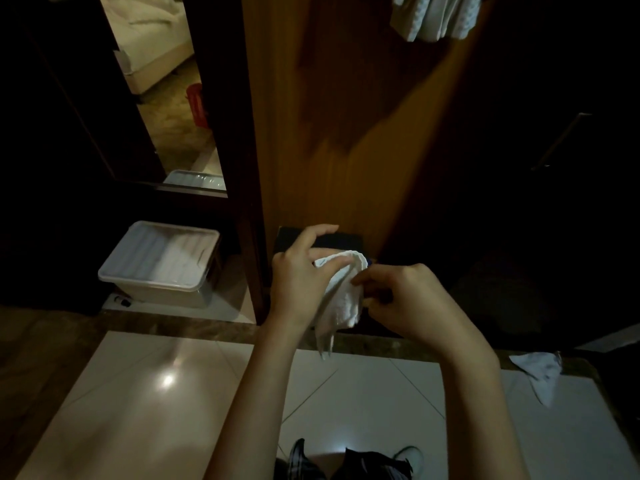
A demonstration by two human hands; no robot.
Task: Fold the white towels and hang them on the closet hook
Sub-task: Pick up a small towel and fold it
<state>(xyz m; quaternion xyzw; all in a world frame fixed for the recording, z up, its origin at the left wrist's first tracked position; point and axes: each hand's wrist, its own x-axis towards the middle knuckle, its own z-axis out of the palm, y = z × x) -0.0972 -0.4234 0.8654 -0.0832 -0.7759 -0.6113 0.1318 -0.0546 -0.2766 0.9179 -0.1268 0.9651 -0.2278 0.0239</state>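
A small white towel (341,303) hangs between my hands in front of the wooden closet door (346,133). My left hand (301,275) pinches its upper left part between thumb and fingers. My right hand (405,299) pinches its right edge with curled fingers. Folded white towels (436,15) hang at the top of the door; the hook itself is hidden. Another white towel (540,370) lies on the floor at the right.
A clear plastic bin (156,289) with white towels stands on the floor at the left, below a mirror (162,98). A dark box (346,237) sits behind my hands. Glossy tile floor (156,393) spreads below; my feet (412,457) show at the bottom edge.
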